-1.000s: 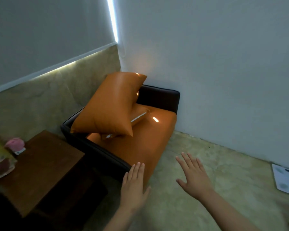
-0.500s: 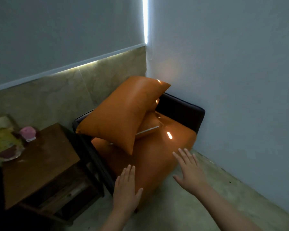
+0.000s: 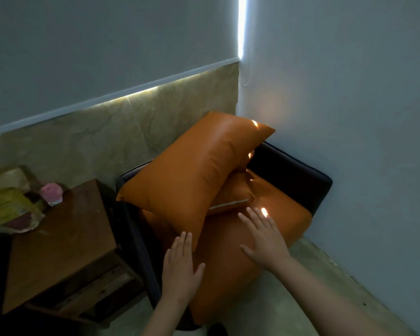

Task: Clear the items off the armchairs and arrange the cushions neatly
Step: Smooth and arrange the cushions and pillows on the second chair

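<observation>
The orange cushion [image 3: 192, 175] looks like glossy, smooth leather. The tabletop [image 3: 58, 241] is dark polished wood. The wall panel [image 3: 131, 132] seems marble-like stone.

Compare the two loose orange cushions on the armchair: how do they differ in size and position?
The large cushion lies on top, slanted across the seat; the small cushion is tucked beneath it, mostly hidden. The large cushion reaches over the dark chair frame at the left; the small cushion stays inside it. Both are shiny orange.
</observation>
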`<state>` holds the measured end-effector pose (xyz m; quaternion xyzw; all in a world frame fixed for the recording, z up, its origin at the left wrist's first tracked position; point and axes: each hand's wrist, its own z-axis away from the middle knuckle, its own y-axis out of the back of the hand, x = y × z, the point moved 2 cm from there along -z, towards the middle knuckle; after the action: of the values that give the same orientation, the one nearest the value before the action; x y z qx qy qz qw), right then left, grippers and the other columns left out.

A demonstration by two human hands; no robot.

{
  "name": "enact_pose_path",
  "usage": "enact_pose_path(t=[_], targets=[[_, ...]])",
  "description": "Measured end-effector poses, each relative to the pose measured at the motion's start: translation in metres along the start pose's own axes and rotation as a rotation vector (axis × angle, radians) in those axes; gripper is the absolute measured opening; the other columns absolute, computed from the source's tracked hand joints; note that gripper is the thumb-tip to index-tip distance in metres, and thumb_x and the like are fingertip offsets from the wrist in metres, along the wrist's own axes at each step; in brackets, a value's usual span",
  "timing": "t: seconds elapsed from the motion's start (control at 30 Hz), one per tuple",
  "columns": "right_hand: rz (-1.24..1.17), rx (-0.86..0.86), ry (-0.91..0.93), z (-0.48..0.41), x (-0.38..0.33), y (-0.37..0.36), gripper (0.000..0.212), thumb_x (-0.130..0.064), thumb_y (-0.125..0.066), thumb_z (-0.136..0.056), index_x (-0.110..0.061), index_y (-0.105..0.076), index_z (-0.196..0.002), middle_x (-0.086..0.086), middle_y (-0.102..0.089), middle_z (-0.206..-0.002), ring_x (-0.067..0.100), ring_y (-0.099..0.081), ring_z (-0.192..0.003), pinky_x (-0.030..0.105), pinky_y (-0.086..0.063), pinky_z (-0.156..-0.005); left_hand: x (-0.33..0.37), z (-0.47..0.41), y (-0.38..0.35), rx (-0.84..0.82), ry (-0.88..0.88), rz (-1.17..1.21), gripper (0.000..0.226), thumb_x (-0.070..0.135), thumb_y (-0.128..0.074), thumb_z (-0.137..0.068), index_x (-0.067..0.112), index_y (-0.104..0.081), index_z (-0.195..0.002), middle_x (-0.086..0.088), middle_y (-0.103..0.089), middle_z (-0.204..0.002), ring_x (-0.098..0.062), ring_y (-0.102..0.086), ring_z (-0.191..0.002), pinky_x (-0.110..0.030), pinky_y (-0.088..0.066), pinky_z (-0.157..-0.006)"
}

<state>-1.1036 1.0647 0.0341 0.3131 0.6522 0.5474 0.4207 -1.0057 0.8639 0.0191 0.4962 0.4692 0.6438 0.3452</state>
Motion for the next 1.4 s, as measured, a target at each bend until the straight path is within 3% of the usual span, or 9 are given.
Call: enact_pose_path(t=[0.37, 0.57, 0.8, 0.97, 1.2, 1.3, 1.4], targets=[[0.023, -0.023, -0.054, -0.128, 0.050, -0.003, 0.082, -0.049, -0.055, -0.088, -0.030, -0.007, -0.152, 0.001, -0.002, -0.161, 0.019, 0.007, -0.147, 0.035, 0.009, -0.114, 0.032, -0.159, 0.006, 0.017, -0.113, -0.001, 0.081, 0.046, -0.047, -0.095, 0.021, 0.003, -0.152, 0.001, -0.001, -0.161, -0.016, 0.000, -0.148, -0.036, -0.006, -0.121], [-0.006, -0.085, -0.042, -0.181, 0.078, -0.023, 0.082, -0.049, -0.055, -0.089, -0.031, -0.004, -0.152, -0.001, 0.000, -0.161, 0.017, 0.009, -0.147, 0.034, 0.010, -0.114, 0.057, -0.212, -0.010, 0.007, -0.084, 0.007, 0.079, 0.045, -0.046, -0.095, 0.022, 0.003, -0.152, 0.001, 0.000, -0.161, -0.015, 0.002, -0.148, -0.034, -0.003, -0.120], [-0.070, -0.239, 0.000, -0.241, 0.127, -0.062, 0.083, -0.049, -0.054, -0.090, -0.032, -0.001, -0.152, -0.002, 0.003, -0.161, 0.016, 0.010, -0.146, 0.032, 0.011, -0.113, 0.080, -0.263, -0.059, 0.029, 0.137, -0.114, 0.103, 0.047, -0.064, -0.082, 0.025, 0.010, -0.151, -0.003, 0.022, -0.157, -0.025, 0.023, -0.144, -0.046, 0.006, -0.119], [-0.150, -0.307, 0.056, -0.280, 0.137, -0.079, 0.087, -0.050, -0.056, -0.089, -0.033, 0.002, -0.151, 0.000, 0.001, -0.161, 0.017, 0.007, -0.147, 0.035, 0.003, -0.117, 0.083, -0.287, -0.087, 0.035, 0.273, -0.203, 0.121, 0.049, -0.079, -0.064, 0.027, 0.001, -0.152, -0.013, 0.011, -0.159, -0.034, 0.016, -0.145, -0.052, 0.013, -0.114], [-0.362, -0.453, 0.152, -0.309, 0.097, -0.104, 0.100, -0.051, -0.058, -0.087, -0.032, 0.019, -0.148, 0.011, 0.004, -0.160, 0.024, 0.000, -0.147, 0.034, -0.006, -0.119, 0.050, -0.295, -0.100, 0.161, 0.231, -0.282, 0.130, 0.036, -0.088, -0.054, 0.030, -0.002, -0.152, -0.007, 0.014, -0.160, -0.027, 0.012, -0.147, -0.045, 0.012, -0.117], [-0.396, -0.437, 0.257, -0.340, 0.070, -0.111, 0.098, -0.052, -0.056, -0.087, -0.030, 0.018, -0.148, 0.016, 0.000, -0.159, 0.027, -0.005, -0.147, 0.035, -0.009, -0.119, 0.008, -0.320, -0.073, 0.200, 0.205, -0.350, 0.137, 0.039, -0.089, -0.050, 0.034, 0.003, -0.151, -0.007, 0.009, -0.160, -0.024, 0.017, -0.146, -0.045, 0.014, -0.116], [-0.375, -0.426, 0.379, -0.381, 0.036, -0.112, 0.090, -0.050, -0.053, -0.091, -0.031, 0.013, -0.150, 0.014, -0.003, -0.160, 0.025, -0.005, -0.147, 0.036, -0.008, -0.119, -0.047, -0.351, -0.022, 0.133, 0.213, -0.403, 0.138, 0.036, -0.091, -0.048, 0.036, 0.002, -0.151, -0.007, 0.003, -0.161, -0.024, 0.014, -0.146, -0.042, 0.019, -0.113]])
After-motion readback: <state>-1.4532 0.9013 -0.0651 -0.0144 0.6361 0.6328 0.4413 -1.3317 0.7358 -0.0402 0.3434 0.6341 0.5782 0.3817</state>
